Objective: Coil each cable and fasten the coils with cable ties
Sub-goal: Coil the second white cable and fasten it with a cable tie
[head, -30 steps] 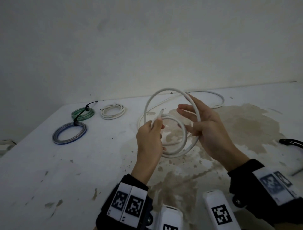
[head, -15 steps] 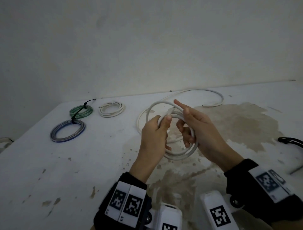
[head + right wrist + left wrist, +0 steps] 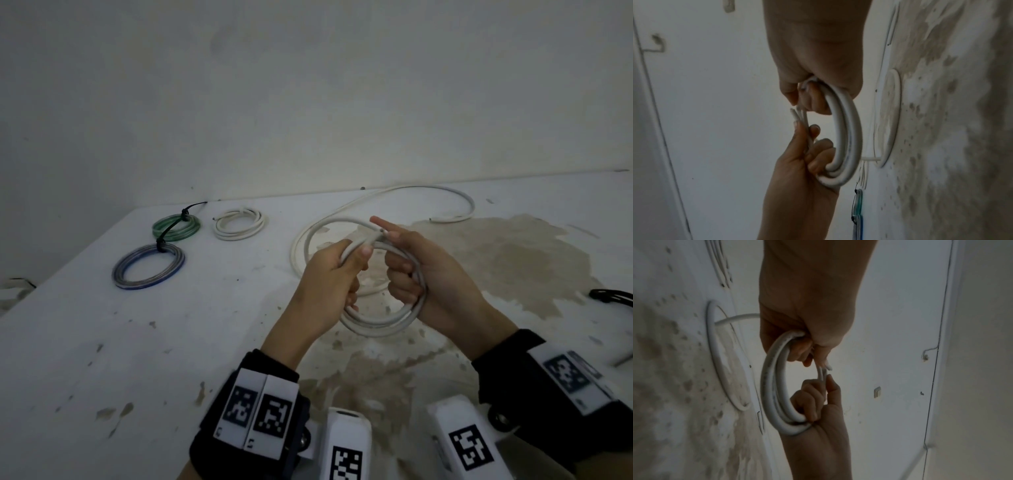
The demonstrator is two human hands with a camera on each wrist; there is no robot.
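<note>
Cable in hand: a thick white round cable (image 3: 376, 325), wound into a small coil of several turns, is held up above the table between both hands, near the middle of the head view. Its cut end pokes out at the top of the coil, by the fingertips.
Loose length: the rest of the same cable trails onto the table behind the hands, lying in one wide loop and then a long arc toward the back right.
Left hand: the left hand (image 3: 329, 274) grips the left side of the coil, fingers curled around the turns and thumb pressed on top.
Right hand: the right hand (image 3: 435, 274) grips the right side, three fingers hooked through the coil's centre, index finger stretched out along the top strand.
Finished coils: at the back left lie a green coil (image 3: 176, 228) and a blue-grey coil (image 3: 149, 267), each bound with a black cable tie and touching one another; just beside the green one sits a small cream-white coil (image 3: 239, 224).
Table: a white table (image 3: 102, 342) with chipped spots and a large brown stain under and to the right of the hands.
Right edge: a black looped object (image 3: 613, 296), cut off by the frame; I cannot tell what it is.
Wrists: black bands carrying square black-and-white markers.
</note>
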